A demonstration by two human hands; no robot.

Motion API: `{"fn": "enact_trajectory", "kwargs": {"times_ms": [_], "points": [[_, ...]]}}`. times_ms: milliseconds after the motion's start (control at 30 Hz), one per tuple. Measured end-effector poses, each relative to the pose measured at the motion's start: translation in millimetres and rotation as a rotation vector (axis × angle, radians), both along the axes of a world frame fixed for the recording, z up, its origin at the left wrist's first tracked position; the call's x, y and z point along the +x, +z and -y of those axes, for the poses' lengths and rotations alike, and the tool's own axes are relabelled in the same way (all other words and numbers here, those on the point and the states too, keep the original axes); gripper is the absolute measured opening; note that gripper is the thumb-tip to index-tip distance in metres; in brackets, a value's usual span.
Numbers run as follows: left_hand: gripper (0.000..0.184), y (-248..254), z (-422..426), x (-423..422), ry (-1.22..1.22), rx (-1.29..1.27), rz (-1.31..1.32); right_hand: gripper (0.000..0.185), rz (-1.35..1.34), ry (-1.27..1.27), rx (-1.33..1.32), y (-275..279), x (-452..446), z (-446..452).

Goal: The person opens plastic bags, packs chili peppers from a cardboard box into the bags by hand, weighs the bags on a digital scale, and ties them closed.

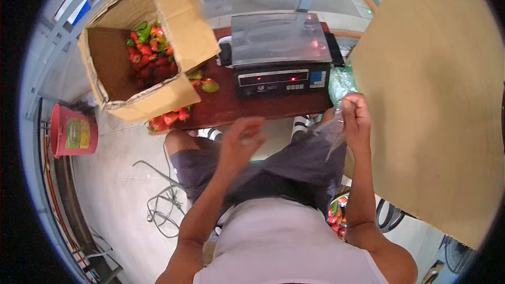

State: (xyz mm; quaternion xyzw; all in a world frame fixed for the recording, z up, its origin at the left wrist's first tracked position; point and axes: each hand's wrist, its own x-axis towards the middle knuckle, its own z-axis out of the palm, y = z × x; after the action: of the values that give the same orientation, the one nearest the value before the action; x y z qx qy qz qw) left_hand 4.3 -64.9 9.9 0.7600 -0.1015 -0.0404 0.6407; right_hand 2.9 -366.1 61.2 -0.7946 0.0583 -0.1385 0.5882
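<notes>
Head view shows me the right hand [356, 122] with its fingers pinched tight on a thin clear bag [334, 132], which hangs over the lap. I judge that the step in hand is handling this bag, and that such floppy plastic calls for a light pinch and both hands close by. The left hand [241, 146] is across from it, fingers curled; it is blurry, so I can't tell if they hold a thing.

Just past the right fingers is a green bag [343, 83], next to the scale [284, 80] on the bench [223, 114]. I can't see what is in it.

Past the left fingers, an open box [108, 68] holds red, orange and green peppers [150, 55]. More red peppers [171, 120] and a yellow-green pepper [210, 85] lie outside it. Nearer me than the right fingers, a basket [344, 193] has peppers too. Far left of the left fingers is a red bucket [90, 138]; its inside is hidden.
</notes>
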Motion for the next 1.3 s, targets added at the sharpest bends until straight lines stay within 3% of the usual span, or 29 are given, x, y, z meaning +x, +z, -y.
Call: {"fn": "enact_trajectory", "kwargs": {"times_ms": [67,167,200,267,300,367,400,500,533,667,800,967,1067,1167,1300], "points": [[0.038,49.1,32.2,1.1,-0.028,-0.136,0.188,0.015,-0.034,0.203,0.049,16.9,2.0,-35.9],[0.031,71.6,53.2,-1.4,-0.114,-0.146,0.125,0.025,-0.154,0.457,0.088,41.2,4.5,-62.6],[0.017,38.8,49.3,5.0,-0.162,-0.242,0.067,0.030,-0.265,0.515,0.080,56.4,2.6,-57.6],[0.009,34.1,22.6,0.5,-0.067,-0.398,-0.240,0.042,-0.354,0.645,0.067,62.5,-3.0,-44.5],[0.012,33.0,6.3,-3.7,-0.019,-0.470,-0.401,0.039,-0.399,0.740,0.085,58.6,-7.6,-36.7],[0.021,31.2,-20.8,-12.5,-0.012,-0.399,-0.380,0.035,-0.496,0.935,0.117,46.8,-19.8,-21.5],[0.026,30.8,-27.9,-17.9,-0.009,-0.368,-0.365,0.024,-0.410,0.870,0.218,33.2,-29.3,-19.1],[0.031,32.4,-32.5,-35.8,0.158,-0.528,-0.420,0.022,-0.427,0.759,0.407,12.3,-41.2,-17.8],[0.035,31.4,-41.0,-38.9,0.129,-0.451,-0.394,0.022,-0.415,0.734,0.404,8.5,-44.8,-18.9],[0.034,18.0,-54.1,-50.3,0.212,-0.607,-0.461,0.018,-0.354,0.699,0.463,-0.9,-57.1,-25.0],[0.034,0.8,-58.0,-50.1,0.262,-0.556,-0.471,0.020,-0.338,0.730,0.501,-6.2,-53.7,-20.6],[0.035,18.6,-57.4,-53.7,0.306,-0.572,-0.534,0.016,-0.311,0.619,0.351,-6.7,-55.2,-30.3],[0.035,-8.3,-73.5,-49.2,0.277,-0.378,-0.405,0.014,-0.319,0.539,0.311,-11.9,-63.4,-42.6],[0.032,-25.5,-80.1,-44.7,0.250,-0.486,-0.353,0.016,-0.212,0.449,0.323,-13.2,-69.9,-57.3],[0.025,-13.5,-80.0,-46.4,0.245,-0.241,-0.365,0.019,-0.209,0.393,0.201,-14.9,-74.4,-55.1]]}}
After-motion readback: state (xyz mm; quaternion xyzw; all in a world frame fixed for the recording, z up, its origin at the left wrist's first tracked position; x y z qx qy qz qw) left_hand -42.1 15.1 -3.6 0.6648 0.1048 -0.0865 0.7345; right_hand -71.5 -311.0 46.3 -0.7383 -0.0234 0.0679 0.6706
